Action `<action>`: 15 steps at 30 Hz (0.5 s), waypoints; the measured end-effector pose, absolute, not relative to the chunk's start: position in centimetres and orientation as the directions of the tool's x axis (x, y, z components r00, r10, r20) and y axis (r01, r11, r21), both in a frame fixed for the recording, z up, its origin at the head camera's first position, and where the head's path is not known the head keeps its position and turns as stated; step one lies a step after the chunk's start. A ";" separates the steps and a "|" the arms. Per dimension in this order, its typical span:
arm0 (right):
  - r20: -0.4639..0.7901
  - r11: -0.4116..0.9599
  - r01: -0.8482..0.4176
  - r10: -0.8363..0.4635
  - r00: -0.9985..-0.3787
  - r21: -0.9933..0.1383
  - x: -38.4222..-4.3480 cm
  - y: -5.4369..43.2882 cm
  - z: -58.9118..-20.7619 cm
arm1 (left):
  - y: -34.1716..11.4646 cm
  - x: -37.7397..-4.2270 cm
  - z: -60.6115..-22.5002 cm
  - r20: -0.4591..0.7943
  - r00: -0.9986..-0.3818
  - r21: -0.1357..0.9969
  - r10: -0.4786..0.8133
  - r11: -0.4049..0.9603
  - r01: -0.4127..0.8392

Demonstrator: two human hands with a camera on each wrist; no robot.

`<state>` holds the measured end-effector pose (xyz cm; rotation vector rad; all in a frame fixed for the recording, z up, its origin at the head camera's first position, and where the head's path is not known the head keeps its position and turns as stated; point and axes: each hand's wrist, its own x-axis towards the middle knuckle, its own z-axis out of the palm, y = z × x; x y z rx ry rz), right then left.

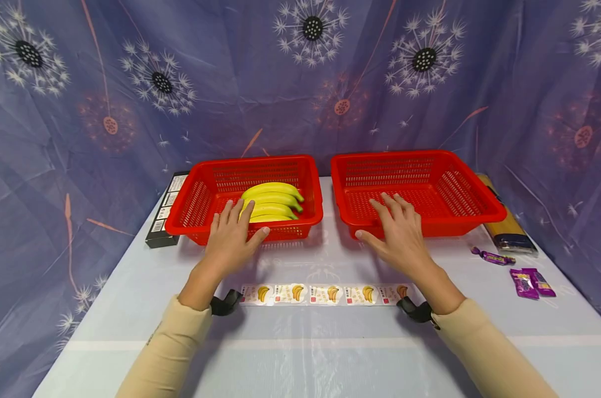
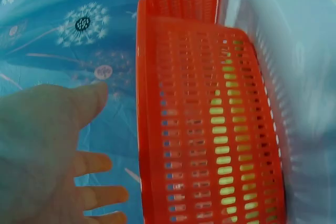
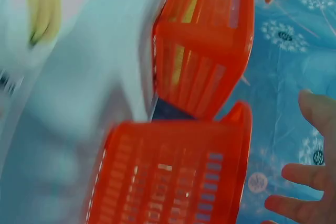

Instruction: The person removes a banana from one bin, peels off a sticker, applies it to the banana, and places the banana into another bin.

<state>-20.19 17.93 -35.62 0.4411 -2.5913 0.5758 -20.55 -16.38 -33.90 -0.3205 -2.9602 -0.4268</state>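
My left hand (image 1: 231,239), fingers spread and holding nothing, hovers at the near rim of the left red basket (image 1: 201,226). Yellow bananas (image 1: 273,199) lie in the right half of that basket, partly behind my fingers. In the left wrist view they show through the slots of the basket wall (image 2: 202,114). My right hand (image 1: 397,237) is likewise spread with nothing in it, over the near rim of the right red basket (image 1: 459,224), whose visible inside is bare. The right wrist view shows its fingers (image 3: 307,176) beside the basket's edge.
A strip of banana-picture labels (image 1: 325,294) lies between my forearms. A black-and-white box (image 1: 167,213) stands left of the baskets. To the right lie a long yellow packet (image 1: 509,229), a purple twist-wrapped candy (image 1: 494,257) and small purple packets (image 1: 524,284). Patterned curtain (image 1: 241,105) hangs behind.
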 end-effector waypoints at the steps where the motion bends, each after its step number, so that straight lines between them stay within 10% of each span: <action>1: 0.493 0.845 -0.407 -0.205 -0.845 -0.346 -20.2 17.6 -35.6 | -16.6 -20.7 -33.8 0.171 -0.967 0.272 0.187 0.935 0.228; 15: 0.471 0.625 -0.488 -0.210 -0.857 -0.609 -21.4 11.1 -34.8 | -19.7 -23.8 -32.2 0.213 -0.967 0.442 0.142 0.868 0.225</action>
